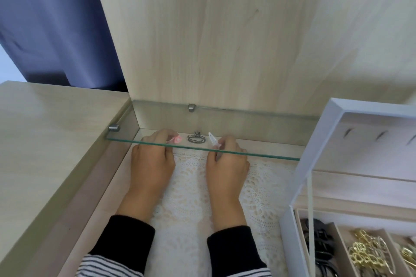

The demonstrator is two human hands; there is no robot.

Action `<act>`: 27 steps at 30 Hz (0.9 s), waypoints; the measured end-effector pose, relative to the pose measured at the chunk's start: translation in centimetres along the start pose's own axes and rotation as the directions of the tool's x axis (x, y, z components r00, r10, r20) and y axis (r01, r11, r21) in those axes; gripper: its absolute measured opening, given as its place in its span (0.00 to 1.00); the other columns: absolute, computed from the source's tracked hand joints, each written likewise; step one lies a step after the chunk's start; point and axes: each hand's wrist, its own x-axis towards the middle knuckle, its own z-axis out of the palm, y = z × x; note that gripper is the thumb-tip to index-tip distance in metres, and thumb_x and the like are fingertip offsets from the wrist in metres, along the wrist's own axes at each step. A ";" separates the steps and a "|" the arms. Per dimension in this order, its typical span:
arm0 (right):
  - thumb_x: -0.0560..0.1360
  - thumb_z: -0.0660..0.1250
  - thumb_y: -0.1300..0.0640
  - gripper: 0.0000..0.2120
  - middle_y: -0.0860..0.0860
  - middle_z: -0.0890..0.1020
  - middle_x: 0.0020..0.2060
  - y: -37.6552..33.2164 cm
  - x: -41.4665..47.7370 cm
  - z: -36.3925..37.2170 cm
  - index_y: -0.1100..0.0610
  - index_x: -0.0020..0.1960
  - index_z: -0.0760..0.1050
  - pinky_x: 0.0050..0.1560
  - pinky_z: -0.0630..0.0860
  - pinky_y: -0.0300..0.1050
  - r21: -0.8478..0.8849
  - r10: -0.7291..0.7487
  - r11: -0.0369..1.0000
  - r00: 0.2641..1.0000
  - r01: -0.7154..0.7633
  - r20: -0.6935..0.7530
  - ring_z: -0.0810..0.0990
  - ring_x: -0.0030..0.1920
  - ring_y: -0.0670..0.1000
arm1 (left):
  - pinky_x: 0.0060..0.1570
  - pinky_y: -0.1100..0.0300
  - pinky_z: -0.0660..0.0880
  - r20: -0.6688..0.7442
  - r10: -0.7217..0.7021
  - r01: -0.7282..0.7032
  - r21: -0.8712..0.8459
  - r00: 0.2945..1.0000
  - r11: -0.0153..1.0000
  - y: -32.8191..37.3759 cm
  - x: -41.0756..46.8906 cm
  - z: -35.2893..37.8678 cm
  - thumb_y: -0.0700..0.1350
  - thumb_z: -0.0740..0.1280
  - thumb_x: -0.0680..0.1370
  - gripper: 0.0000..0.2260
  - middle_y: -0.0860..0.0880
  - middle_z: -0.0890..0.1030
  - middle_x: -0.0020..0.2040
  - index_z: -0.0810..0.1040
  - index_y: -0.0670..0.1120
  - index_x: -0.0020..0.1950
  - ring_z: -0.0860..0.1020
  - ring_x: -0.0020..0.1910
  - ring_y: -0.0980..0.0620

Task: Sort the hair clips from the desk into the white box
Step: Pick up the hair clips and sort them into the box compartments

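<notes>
Left hand (150,162) pinches a small pink hair clip (176,139) beneath the clear glass shelf (258,154). Right hand (227,162) pinches a slim white snap clip (212,139). A dark grey metal ring clip (196,138) lies between them.

Pink clip (176,139), dark grey oval clip (196,138), white snap clip (212,140). Cream-white lace-pattern mat (191,186). White box (304,164); black clips (319,235), gold clips (364,252). Pale woodgrain desk (45,141), navy curtain (56,18), black cuffs (229,245), black-white striped sleeves (101,265).

Pale wooden desk recess (117,186), with a white lace mat (191,186) at its centre. At 12 o'clock from the mat, under a glass shelf (258,141), lie a pink clip (176,139), grey ring-shaped clip (196,138) and white clip (212,138); a white box (285,229) stands at 3 o'clock.
</notes>
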 end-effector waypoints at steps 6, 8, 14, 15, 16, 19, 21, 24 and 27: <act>0.71 0.66 0.64 0.07 0.49 0.75 0.34 -0.5 -1.8 -1.5 0.55 0.47 0.74 0.37 0.66 0.41 -0.001 -0.036 0.999 0.999 0.036 0.013 0.70 0.35 0.49 | 0.42 0.47 0.77 -0.007 -0.055 0.055 -0.049 0.998 0.997 0.6 -1.6 -0.3 0.38 0.66 0.75 0.09 0.48 0.82 0.43 0.79 0.48 0.53 0.79 0.43 0.42; 0.70 0.68 0.66 0.08 0.51 0.77 0.36 -0.4 -2.6 -2.1 0.58 0.47 0.76 0.36 0.65 0.40 0.039 -0.019 0.999 0.999 0.020 -0.028 0.69 0.35 0.48 | 0.45 0.46 0.77 0.007 -0.046 0.047 -0.043 0.999 0.998 0.7 -2.5 -0.4 0.41 0.63 0.75 0.10 0.46 0.82 0.45 0.80 0.45 0.54 0.79 0.45 0.41; 0.74 0.62 0.67 0.08 0.49 0.72 0.41 -0.5 -4.3 -4.8 0.57 0.50 0.73 0.32 0.62 0.29 0.097 0.028 0.994 0.988 -0.043 0.149 0.69 0.35 0.45 | 0.49 0.49 0.78 0.067 -0.018 0.025 -0.106 0.998 0.994 2.2 -5.2 -2.0 0.43 0.62 0.78 0.12 0.52 0.82 0.51 0.78 0.50 0.59 0.80 0.49 0.48; 0.74 0.62 0.68 0.08 0.49 0.72 0.42 -0.5 -4.5 -5.1 0.58 0.50 0.73 0.31 0.63 0.29 0.100 0.028 0.994 0.983 -0.047 0.184 0.68 0.35 0.43 | 0.48 0.50 0.78 0.078 -0.020 0.028 -0.111 0.997 0.993 2.4 -5.7 -2.3 0.44 0.61 0.78 0.12 0.53 0.82 0.52 0.78 0.52 0.60 0.80 0.49 0.49; 0.75 0.61 0.68 0.08 0.49 0.72 0.43 -0.6 -4.7 -5.8 0.58 0.51 0.73 0.31 0.63 0.29 0.105 0.032 0.993 0.974 -0.057 0.223 0.67 0.34 0.42 | 0.48 0.50 0.78 0.091 -0.031 0.042 -0.114 0.995 0.993 2.8 -6.2 -2.6 0.44 0.61 0.79 0.11 0.53 0.81 0.52 0.78 0.53 0.60 0.80 0.49 0.49; 0.75 0.60 0.67 0.08 0.51 0.73 0.45 -1.0 -5.0 -7.3 0.59 0.51 0.73 0.30 0.62 0.29 0.097 0.010 0.994 0.956 -0.040 0.292 0.66 0.34 0.41 | 0.45 0.53 0.78 0.130 -0.081 0.097 -0.125 0.988 0.987 3.7 -7.3 -3.4 0.44 0.64 0.80 0.11 0.56 0.79 0.52 0.77 0.55 0.60 0.79 0.44 0.54; 0.76 0.59 0.67 0.09 0.52 0.74 0.47 -1.3 -5.1 -8.3 0.59 0.53 0.73 0.29 0.60 0.30 0.063 -0.013 0.998 0.947 -0.008 0.321 0.69 0.35 0.45 | 0.44 0.53 0.79 0.167 -0.109 0.135 -0.150 0.980 0.980 4.6 -7.8 -3.8 0.45 0.64 0.79 0.10 0.58 0.79 0.50 0.76 0.57 0.58 0.78 0.42 0.60; 0.76 0.58 0.66 0.11 0.55 0.75 0.49 -2.4 -5.3 -10.4 0.59 0.56 0.72 0.31 0.62 0.35 0.001 -0.063 0.998 0.919 0.068 0.389 0.74 0.41 0.52 | 0.44 0.55 0.79 0.202 -0.144 0.185 -0.206 0.969 0.961 6.2 -8.3 -4.2 0.47 0.65 0.79 0.08 0.60 0.79 0.46 0.75 0.60 0.54 0.78 0.41 0.63; 0.78 0.57 0.64 0.11 0.57 0.75 0.51 -3.7 -6.5 -12.6 0.59 0.59 0.70 0.39 0.66 0.43 -0.026 -0.137 0.986 0.878 0.167 0.459 0.76 0.47 0.56 | 0.41 0.58 0.78 0.221 -0.156 0.214 -0.267 0.963 0.940 8.1 -8.6 -4.6 0.47 0.66 0.79 0.06 0.58 0.80 0.46 0.75 0.58 0.53 0.78 0.41 0.63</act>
